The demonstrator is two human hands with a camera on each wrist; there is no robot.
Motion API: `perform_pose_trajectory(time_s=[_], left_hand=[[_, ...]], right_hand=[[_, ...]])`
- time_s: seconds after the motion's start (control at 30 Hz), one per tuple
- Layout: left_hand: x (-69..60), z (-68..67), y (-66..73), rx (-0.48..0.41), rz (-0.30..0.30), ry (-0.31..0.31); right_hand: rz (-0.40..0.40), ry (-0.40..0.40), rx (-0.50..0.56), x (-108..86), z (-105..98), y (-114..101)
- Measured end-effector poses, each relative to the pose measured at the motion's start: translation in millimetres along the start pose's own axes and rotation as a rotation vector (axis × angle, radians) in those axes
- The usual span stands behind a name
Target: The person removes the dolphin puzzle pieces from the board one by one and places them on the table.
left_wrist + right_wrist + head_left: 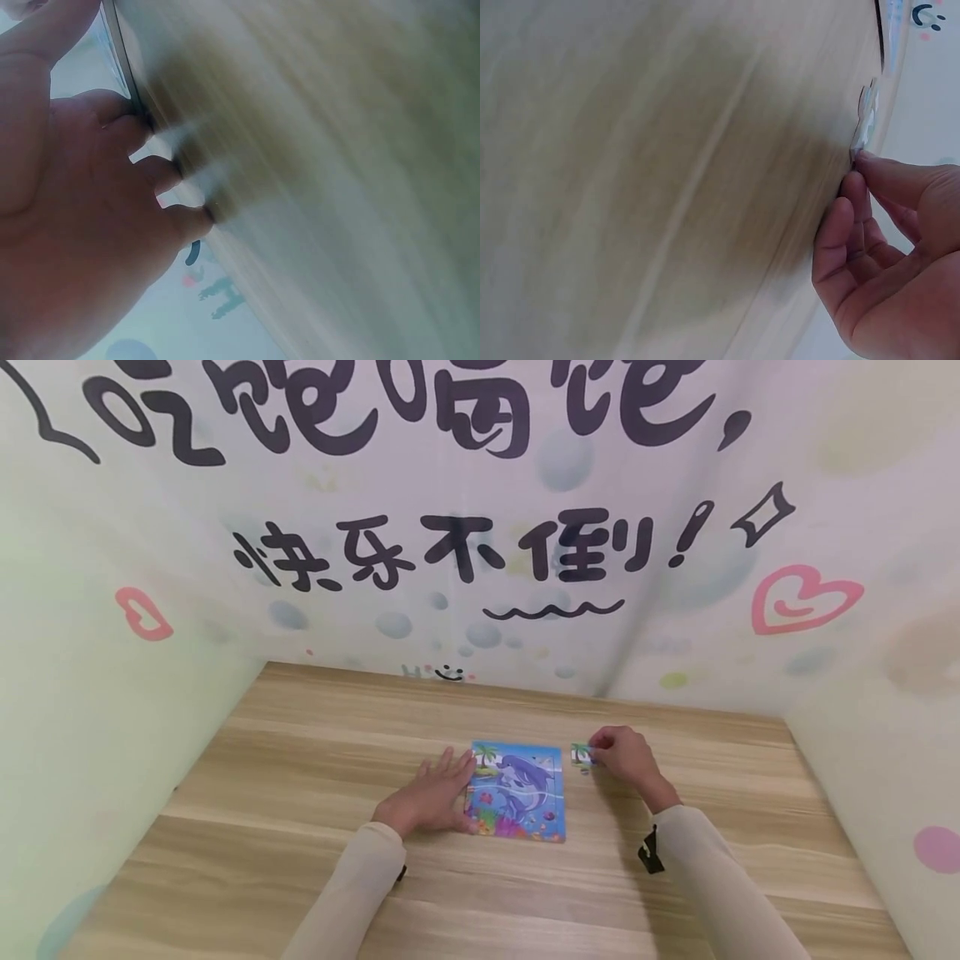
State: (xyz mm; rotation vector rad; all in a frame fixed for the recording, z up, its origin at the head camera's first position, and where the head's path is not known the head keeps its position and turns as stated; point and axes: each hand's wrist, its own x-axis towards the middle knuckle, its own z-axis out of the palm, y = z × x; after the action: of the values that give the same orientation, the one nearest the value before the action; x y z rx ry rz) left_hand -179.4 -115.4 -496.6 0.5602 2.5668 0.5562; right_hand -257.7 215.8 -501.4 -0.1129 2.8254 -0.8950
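A square jigsaw puzzle (pixel 521 789) with a dolphin, palm tree and coral picture lies flat on the wooden table. Spread fingers of my left hand (pixel 431 795) rest along its left edge; the left wrist view shows their tips (pixel 201 217) down at the table surface. To the right of the puzzle, a small jigsaw piece (pixel 580 755) with a palm tree on it is pinched by my right hand (pixel 628 758). In the right wrist view, thumb and index finger grip this piece (pixel 866 124) at one end, close to the tabletop.
The wooden table (pixel 300 760) meets a printed wall (pixel 450 635) at its back edge. Pale walls (pixel 97 735) also close off the left and right sides. Beyond the piece, the right wrist view shows the dark edge of the puzzle (pixel 880 37).
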Motion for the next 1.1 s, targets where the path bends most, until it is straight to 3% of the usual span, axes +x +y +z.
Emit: perform_pose_trajectory(time_s=[0.13, 0.2, 0.37, 0.47, 0.83, 0.97, 1.1], left_hand=[[0.9, -0.1, -0.3, 0.004, -0.001, -0.004], [1.3, 0.0, -0.8, 0.003, 0.000, -0.005], [1.0, -0.7, -0.8, -0.002, -0.007, -0.008], [1.3, -1.2, 0.1, -0.009, -0.006, -0.006], [0.0, 0.5, 2.5, -0.052, -0.007, 0.021], [0.2, -0.5, 5.6, -0.066, -0.032, 0.027], [1.7, -2.8, 9.9, -0.020, -0.051, 0.004]], right_hand=[[0.032, 0.034, 0.000, -0.3, -0.2, -4.9], [0.005, 0.051, 0.009, 0.0, 2.0, -9.3], [-0.196, 0.013, 0.023, -0.2, 14.5, -24.5], [-0.264, -0.019, -0.003, -1.9, 22.9, -34.0], [-0.293, -0.089, -0.060, -7.6, 43.0, -61.8], [-0.267, -0.125, -0.103, -7.8, 45.1, -71.6], [-0.226, -0.151, -0.154, -8.0, 46.5, -78.3]])
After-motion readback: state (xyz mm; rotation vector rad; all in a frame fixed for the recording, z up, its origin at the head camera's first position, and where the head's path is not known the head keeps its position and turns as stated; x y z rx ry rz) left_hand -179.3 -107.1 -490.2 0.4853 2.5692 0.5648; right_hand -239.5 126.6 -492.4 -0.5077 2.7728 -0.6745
